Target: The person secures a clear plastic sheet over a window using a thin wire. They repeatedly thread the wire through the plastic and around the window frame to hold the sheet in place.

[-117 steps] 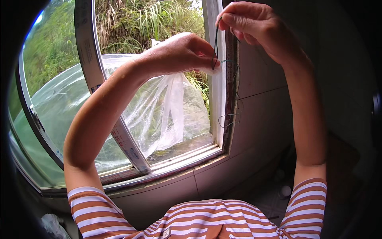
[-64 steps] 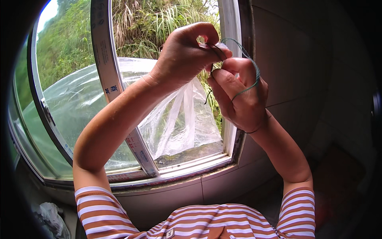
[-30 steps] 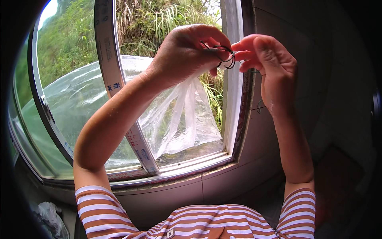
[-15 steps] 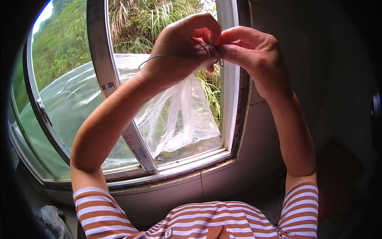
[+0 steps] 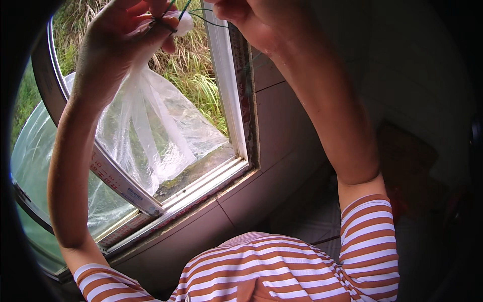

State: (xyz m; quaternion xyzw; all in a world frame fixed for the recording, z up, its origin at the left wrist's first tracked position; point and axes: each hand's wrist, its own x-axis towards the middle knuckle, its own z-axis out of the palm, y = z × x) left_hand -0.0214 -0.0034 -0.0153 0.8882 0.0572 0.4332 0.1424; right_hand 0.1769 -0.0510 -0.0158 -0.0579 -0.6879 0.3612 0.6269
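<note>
High in front of me, my left hand [image 5: 113,43] is closed around the gathered top of a clear plastic sheet [image 5: 146,123]. A whitish bunched end of it pokes out past my fingers. Dark green string [image 5: 184,10] loops about this bunch and my fingertips. From there, strands stretch across to my right hand [image 5: 264,25], whose fingers are curled and partly cut off by the upper edge. Below my left hand the sheet fans out through the open window gap.
A metal window frame [image 5: 221,75] stands right of the sheet, with a sliding sash edge [image 5: 113,168] to the left. The sill track [image 5: 201,176] runs below. Tiled wall [image 5: 282,126] lies to the right. Outside grow tall grasses [image 5: 201,90].
My hands were together at the string; now they are apart, with strands stretched between them. The view has shifted, and both hands appear higher, the left one further left.
</note>
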